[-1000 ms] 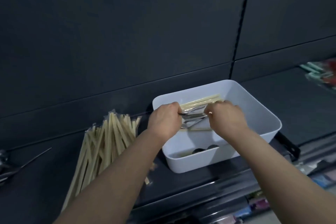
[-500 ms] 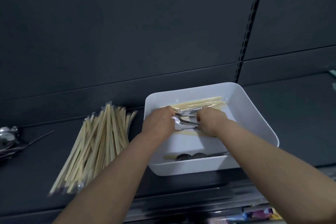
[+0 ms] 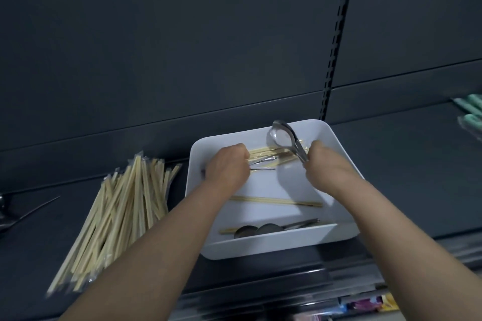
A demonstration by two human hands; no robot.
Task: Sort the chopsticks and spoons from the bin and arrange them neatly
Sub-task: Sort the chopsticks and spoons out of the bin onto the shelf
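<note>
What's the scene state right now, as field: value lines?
container: white rectangular plastic bin on dark shelf
right hand: grips shiny metal spoons, bowls raised over bin
left hand: grips thin metal handles at bin's far side
in bin: loose wooden chopstick pair; dark spoons at near wall
sorted: pile of wrapped wooden chopsticks on shelf, left of bin

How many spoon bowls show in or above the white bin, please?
3: one raised spoon in the right hand, two spoons against the near bin wall; the left hand may hide more.
</note>
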